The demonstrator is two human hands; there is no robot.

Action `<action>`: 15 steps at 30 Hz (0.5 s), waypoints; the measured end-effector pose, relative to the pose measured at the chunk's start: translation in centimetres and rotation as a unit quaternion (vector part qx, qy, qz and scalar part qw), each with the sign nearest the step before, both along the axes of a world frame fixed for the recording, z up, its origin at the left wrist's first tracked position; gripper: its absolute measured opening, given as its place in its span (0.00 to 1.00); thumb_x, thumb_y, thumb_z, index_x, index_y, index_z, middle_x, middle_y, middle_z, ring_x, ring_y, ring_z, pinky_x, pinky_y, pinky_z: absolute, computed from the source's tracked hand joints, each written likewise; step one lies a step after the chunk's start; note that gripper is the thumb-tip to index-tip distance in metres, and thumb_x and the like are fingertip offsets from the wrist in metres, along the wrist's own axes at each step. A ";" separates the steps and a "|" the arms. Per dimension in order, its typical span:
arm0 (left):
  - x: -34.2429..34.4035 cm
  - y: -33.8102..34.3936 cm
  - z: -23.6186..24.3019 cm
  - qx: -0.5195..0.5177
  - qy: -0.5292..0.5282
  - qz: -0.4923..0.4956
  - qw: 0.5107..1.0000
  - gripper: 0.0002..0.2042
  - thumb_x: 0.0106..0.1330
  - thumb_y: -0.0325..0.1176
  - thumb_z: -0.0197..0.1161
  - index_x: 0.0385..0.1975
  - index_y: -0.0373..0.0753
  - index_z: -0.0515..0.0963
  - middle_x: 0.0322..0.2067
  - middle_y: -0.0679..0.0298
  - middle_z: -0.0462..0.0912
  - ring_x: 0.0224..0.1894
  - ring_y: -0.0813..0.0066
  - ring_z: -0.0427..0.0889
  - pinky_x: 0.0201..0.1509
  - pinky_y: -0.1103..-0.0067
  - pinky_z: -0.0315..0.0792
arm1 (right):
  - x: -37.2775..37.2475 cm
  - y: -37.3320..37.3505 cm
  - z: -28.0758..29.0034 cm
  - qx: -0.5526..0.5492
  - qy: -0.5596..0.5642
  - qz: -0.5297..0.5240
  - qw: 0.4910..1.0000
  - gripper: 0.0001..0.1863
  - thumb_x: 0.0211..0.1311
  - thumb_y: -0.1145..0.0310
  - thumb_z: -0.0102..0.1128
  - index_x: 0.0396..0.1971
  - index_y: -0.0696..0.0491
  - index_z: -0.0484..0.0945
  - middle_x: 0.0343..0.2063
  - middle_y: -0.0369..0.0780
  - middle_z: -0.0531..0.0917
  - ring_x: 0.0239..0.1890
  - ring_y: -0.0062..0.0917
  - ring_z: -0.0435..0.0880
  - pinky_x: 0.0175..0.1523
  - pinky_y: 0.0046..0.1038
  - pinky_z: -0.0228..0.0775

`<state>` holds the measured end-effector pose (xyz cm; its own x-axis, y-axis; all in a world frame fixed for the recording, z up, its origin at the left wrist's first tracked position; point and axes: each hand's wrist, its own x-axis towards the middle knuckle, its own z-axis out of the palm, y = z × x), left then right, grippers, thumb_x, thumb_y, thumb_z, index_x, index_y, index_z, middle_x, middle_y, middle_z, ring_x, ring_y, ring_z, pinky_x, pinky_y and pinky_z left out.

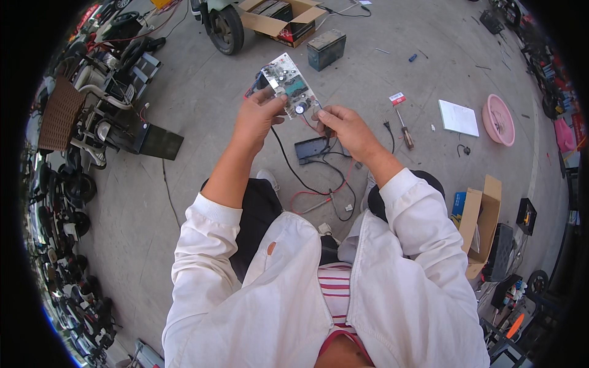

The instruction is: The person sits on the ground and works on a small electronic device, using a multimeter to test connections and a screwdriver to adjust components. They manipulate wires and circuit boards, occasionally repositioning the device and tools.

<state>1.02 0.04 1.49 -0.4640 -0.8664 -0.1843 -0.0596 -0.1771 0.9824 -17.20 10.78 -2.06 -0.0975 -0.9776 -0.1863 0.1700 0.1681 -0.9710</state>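
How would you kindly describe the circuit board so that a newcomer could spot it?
Start from the white jacket and look up to the left hand, raised beside the right hand. The left hand holds the circuit board; unlike the dark tray on the floor, it is pale, with a teal patch.

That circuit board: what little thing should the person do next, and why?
Perhaps lower the circuit board a little, using both the left hand and the right hand. The black cable hangs from beneath the left hand and loops near the black tray on the ground, so more slack might help prevent tugging.
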 end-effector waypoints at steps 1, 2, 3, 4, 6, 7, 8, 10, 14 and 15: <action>0.0 0.0 0.1 0.001 -0.002 0.001 1.000 0.23 0.61 0.37 0.65 0.51 0.29 0.72 0.34 0.65 0.81 0.33 0.80 0.79 0.36 0.83 0.73 | 0.0 -0.1 -0.2 -0.009 0.018 0.005 1.000 0.17 0.67 0.58 0.53 0.40 0.59 0.79 0.24 0.32 0.77 0.28 0.15 0.72 0.36 0.19 0.65; 0.0 0.0 0.0 0.002 -0.005 0.003 1.000 0.23 0.61 0.37 0.65 0.51 0.29 0.72 0.34 0.65 0.81 0.33 0.80 0.79 0.36 0.83 0.73 | 0.1 -0.1 -0.1 -0.002 0.019 -0.001 1.000 0.16 0.66 0.60 0.54 0.40 0.59 0.79 0.23 0.31 0.75 0.26 0.14 0.70 0.34 0.19 0.64; 0.1 -0.1 -0.1 -0.001 -0.009 0.003 1.000 0.23 0.61 0.37 0.66 0.52 0.29 0.71 0.34 0.65 0.81 0.33 0.80 0.79 0.36 0.83 0.73 | 0.2 -0.1 0.1 0.004 0.020 -0.006 1.000 0.14 0.65 0.62 0.55 0.39 0.58 0.79 0.22 0.30 0.73 0.25 0.13 0.68 0.32 0.18 0.63; 0.1 -0.3 -0.3 -0.004 -0.013 0.002 1.000 0.24 0.61 0.37 0.66 0.52 0.28 0.71 0.34 0.64 0.81 0.33 0.80 0.79 0.36 0.83 0.73 | 0.3 -0.1 0.2 0.011 0.022 -0.011 1.000 0.13 0.65 0.64 0.56 0.39 0.58 0.79 0.21 0.30 0.72 0.23 0.13 0.67 0.30 0.18 0.62; 0.0 -0.1 -0.4 -0.007 -0.016 0.000 1.000 0.24 0.61 0.37 0.66 0.52 0.28 0.71 0.35 0.64 0.81 0.33 0.80 0.80 0.36 0.83 0.73 | 0.2 0.1 0.2 0.014 0.032 -0.021 0.999 0.12 0.64 0.64 0.56 0.38 0.58 0.79 0.21 0.29 0.71 0.22 0.12 0.65 0.28 0.18 0.60; -0.1 0.0 -0.4 -0.007 -0.016 -0.002 1.000 0.24 0.61 0.37 0.66 0.52 0.28 0.71 0.35 0.64 0.81 0.33 0.80 0.80 0.36 0.83 0.73 | 0.2 0.2 0.2 0.016 0.038 -0.026 0.999 0.12 0.64 0.64 0.55 0.38 0.58 0.79 0.20 0.29 0.70 0.22 0.12 0.65 0.26 0.19 0.59; -0.1 0.1 -0.3 -0.007 -0.016 -0.003 1.000 0.24 0.61 0.37 0.66 0.53 0.28 0.71 0.35 0.64 0.81 0.34 0.79 0.80 0.36 0.83 0.73 | 0.2 0.2 0.3 0.015 0.040 -0.026 0.999 0.12 0.64 0.64 0.56 0.38 0.58 0.79 0.20 0.29 0.70 0.22 0.12 0.65 0.26 0.19 0.59; -0.1 0.0 -0.2 -0.008 -0.023 -0.001 1.000 0.25 0.61 0.37 0.66 0.53 0.28 0.71 0.36 0.63 0.82 0.34 0.79 0.81 0.36 0.83 0.73 | 0.3 0.2 0.5 0.015 0.045 -0.025 0.999 0.12 0.64 0.65 0.56 0.38 0.58 0.79 0.20 0.29 0.70 0.21 0.11 0.64 0.25 0.19 0.58; 0.0 0.0 -0.3 -0.012 -0.031 0.005 0.999 0.28 0.59 0.37 0.66 0.55 0.25 0.69 0.37 0.61 0.83 0.35 0.77 0.81 0.37 0.81 0.72 | 0.3 0.1 0.5 0.015 0.059 -0.026 0.998 0.12 0.64 0.65 0.56 0.38 0.58 0.79 0.19 0.28 0.70 0.21 0.12 0.64 0.26 0.19 0.57; 0.0 0.0 -0.3 -0.013 -0.033 0.003 0.999 0.28 0.59 0.37 0.66 0.55 0.25 0.69 0.37 0.60 0.83 0.35 0.77 0.81 0.37 0.81 0.73 | 0.4 0.1 0.5 0.012 0.064 -0.026 0.998 0.12 0.64 0.65 0.56 0.38 0.58 0.79 0.19 0.28 0.70 0.21 0.12 0.64 0.26 0.18 0.57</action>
